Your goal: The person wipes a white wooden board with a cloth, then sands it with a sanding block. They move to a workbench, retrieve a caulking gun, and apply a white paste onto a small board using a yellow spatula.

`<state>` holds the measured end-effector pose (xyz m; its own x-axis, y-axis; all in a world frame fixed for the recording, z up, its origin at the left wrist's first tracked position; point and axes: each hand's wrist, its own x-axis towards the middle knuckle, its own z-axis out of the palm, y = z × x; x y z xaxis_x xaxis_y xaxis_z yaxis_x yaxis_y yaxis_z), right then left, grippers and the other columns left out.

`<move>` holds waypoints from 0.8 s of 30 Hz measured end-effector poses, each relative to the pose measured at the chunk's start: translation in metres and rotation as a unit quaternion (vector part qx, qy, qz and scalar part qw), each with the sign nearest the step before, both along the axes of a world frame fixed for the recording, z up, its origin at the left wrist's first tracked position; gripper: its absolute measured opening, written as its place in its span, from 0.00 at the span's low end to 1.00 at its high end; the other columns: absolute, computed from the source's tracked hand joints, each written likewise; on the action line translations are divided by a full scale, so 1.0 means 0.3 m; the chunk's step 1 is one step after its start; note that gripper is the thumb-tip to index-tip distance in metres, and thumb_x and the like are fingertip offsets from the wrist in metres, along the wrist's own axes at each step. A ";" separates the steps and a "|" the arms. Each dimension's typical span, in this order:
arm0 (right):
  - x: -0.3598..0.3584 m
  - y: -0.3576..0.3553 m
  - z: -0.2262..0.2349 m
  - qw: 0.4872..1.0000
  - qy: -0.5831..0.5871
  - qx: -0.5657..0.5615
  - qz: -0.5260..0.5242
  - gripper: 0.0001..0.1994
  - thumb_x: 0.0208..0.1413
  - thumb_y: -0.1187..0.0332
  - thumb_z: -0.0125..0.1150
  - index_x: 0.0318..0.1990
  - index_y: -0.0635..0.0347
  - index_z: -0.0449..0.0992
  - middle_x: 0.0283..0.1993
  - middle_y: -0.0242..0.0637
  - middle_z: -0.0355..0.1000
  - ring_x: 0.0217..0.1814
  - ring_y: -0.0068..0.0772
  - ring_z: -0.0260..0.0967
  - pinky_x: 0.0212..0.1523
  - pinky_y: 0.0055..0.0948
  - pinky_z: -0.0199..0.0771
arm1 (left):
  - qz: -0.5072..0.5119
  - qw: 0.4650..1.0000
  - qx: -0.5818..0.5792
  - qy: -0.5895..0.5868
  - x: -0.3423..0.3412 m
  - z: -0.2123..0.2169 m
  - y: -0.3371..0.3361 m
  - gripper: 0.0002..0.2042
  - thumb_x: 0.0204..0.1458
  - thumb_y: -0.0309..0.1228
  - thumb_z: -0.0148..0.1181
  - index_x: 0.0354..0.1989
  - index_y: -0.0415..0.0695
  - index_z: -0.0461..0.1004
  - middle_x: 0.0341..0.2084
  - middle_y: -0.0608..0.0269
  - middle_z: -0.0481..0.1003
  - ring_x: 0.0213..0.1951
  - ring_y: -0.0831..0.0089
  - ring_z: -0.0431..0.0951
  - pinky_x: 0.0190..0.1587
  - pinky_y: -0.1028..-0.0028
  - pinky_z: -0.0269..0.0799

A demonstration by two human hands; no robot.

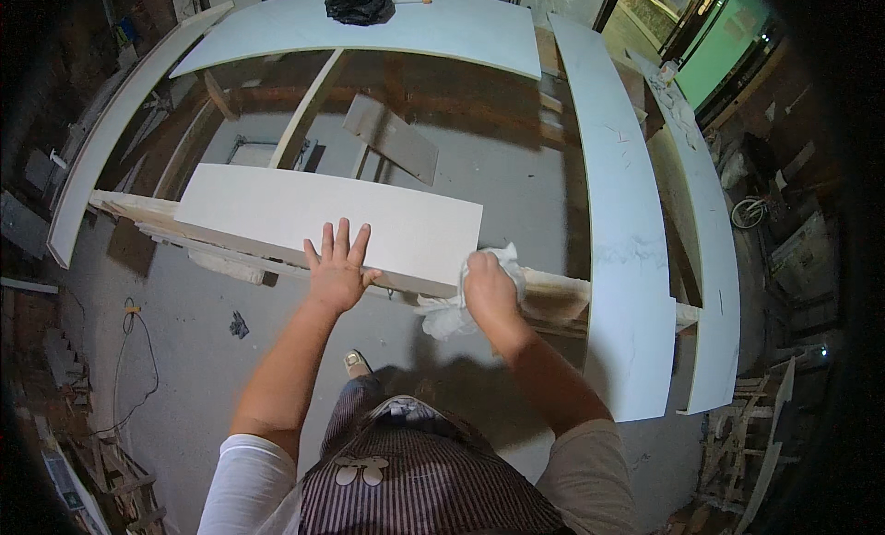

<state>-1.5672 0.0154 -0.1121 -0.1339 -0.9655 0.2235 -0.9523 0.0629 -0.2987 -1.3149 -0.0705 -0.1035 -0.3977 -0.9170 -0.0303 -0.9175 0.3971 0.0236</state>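
A white rectangular board (359,208) lies across a wooden beam in front of me. My left hand (339,272) rests flat on its near edge, fingers spread. At the board's right end, my right hand (490,286) is closed on a crumpled white cloth (449,319). Part of the cloth hangs down below the hand, and the rest bunches up behind the knuckles. The fingertips of the right hand are hidden.
A long white panel (631,249) runs along the right, with a narrower panel (710,258) beyond it. Another wide panel (442,23) at the back carries a black plastic bag (359,2). Wooden beams (309,111) support them. A cable (152,369) lies on the grey floor at left.
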 end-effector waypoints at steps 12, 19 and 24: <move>-0.033 0.456 -0.095 0.752 -0.506 0.333 -0.260 0.21 0.56 0.53 0.59 0.41 0.66 0.78 0.32 0.44 0.75 0.34 0.35 0.71 0.39 0.35 0.71 | -0.089 0.995 -0.046 0.000 0.053 0.000 -0.036 0.42 0.50 0.50 0.63 0.70 0.49 0.49 0.67 0.42 0.50 0.67 0.40 0.51 0.63 0.38 0.47; 0.188 0.469 -0.218 0.888 -0.341 0.091 -0.296 0.22 0.50 0.72 0.64 0.54 0.65 0.71 0.46 0.49 0.73 0.42 0.45 0.74 0.44 0.38 0.75 | -0.351 0.931 0.043 0.089 0.110 0.083 -0.283 0.43 0.42 0.54 0.68 0.63 0.43 0.59 0.59 0.42 0.58 0.63 0.44 0.56 0.65 0.42 0.46; 0.369 0.202 -0.218 0.753 -0.504 -0.241 -0.348 0.18 0.55 0.69 0.61 0.50 0.67 0.70 0.38 0.45 0.72 0.37 0.40 0.73 0.37 0.36 0.74 | -0.496 0.865 0.057 0.055 0.042 0.060 -0.389 0.48 0.42 0.56 0.66 0.68 0.42 0.53 0.66 0.39 0.52 0.68 0.42 0.48 0.67 0.37 0.37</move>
